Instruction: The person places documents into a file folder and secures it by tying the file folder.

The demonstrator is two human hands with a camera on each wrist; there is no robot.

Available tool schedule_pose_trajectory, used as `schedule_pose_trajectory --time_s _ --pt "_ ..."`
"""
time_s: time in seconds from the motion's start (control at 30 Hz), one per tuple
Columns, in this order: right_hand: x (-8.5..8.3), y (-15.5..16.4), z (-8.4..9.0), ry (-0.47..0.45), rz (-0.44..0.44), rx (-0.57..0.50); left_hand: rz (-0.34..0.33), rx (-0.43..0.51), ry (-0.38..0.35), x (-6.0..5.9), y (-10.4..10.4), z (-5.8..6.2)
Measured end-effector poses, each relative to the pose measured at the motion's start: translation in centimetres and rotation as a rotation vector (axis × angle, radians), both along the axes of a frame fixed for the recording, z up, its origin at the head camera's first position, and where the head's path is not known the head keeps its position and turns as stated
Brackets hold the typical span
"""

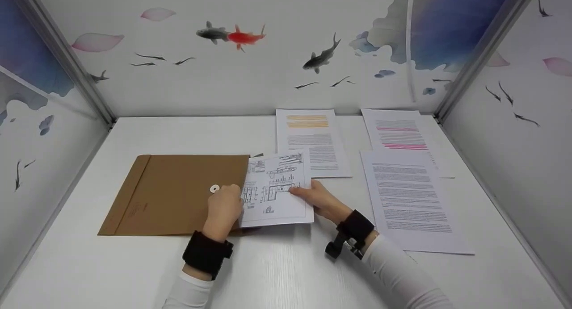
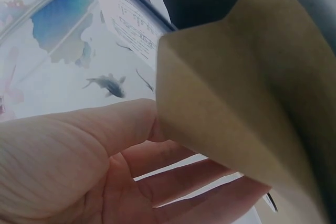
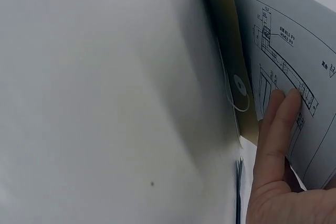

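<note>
looking down from the head view, the drawing sheet [image 1: 277,188] lies with its left edge at the open mouth of the brown envelope [image 1: 178,195], which is flat on the white table [image 1: 286,273] with its long axis running left-right. so the envelope sits straight left of the sheet, and the sheet's long side runs front to back, roughly parallel to the mouth.

right hand [image 1: 319,199] is on the sheet's right side, fingers [image 3: 278,124] laid nearly straight across the printed lines, thumb looks tucked under the edge so it's a light pinch on the paper. left hand [image 1: 223,208] is at the envelope mouth just beside the string button [image 1: 214,188]; the left wrist view shows the thumb [image 2: 105,124] on top and fingers curled beneath the brown flap [image 2: 247,103], pinching it up so the mouth gapes.

left hand is nearer the envelope, right hand nearer the sheet's free end. three other printed pages [image 1: 409,202] lie well apart on the right.
</note>
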State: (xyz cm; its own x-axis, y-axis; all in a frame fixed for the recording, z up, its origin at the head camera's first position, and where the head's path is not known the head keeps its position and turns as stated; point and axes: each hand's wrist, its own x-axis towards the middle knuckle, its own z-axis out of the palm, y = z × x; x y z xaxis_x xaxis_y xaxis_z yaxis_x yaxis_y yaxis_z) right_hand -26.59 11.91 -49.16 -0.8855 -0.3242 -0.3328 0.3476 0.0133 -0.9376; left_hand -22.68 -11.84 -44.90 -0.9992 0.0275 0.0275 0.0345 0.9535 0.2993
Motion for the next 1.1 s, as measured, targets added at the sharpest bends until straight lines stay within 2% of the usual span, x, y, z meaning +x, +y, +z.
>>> schedule_pose_trajectory --time_s 0.17,0.5,0.83,1.1 --pt "-0.2 -1.0 -0.4 0.003 -0.016 0.027 0.001 0.002 -0.017 0.0 -0.1 0.0" --pt "-0.3 -2.2 -0.8 -0.01 0.008 -0.003 0.011 0.011 -0.038 -0.1 0.0 -0.1" --pt "-0.6 -3.6 -1.2 -0.01 0.007 0.017 0.02 -0.012 -0.069 -0.3 0.3 0.0" --pt "-0.4 -4.8 -0.9 -0.014 -0.004 0.016 0.011 -0.003 -0.054 -0.3 0.1 -0.1"
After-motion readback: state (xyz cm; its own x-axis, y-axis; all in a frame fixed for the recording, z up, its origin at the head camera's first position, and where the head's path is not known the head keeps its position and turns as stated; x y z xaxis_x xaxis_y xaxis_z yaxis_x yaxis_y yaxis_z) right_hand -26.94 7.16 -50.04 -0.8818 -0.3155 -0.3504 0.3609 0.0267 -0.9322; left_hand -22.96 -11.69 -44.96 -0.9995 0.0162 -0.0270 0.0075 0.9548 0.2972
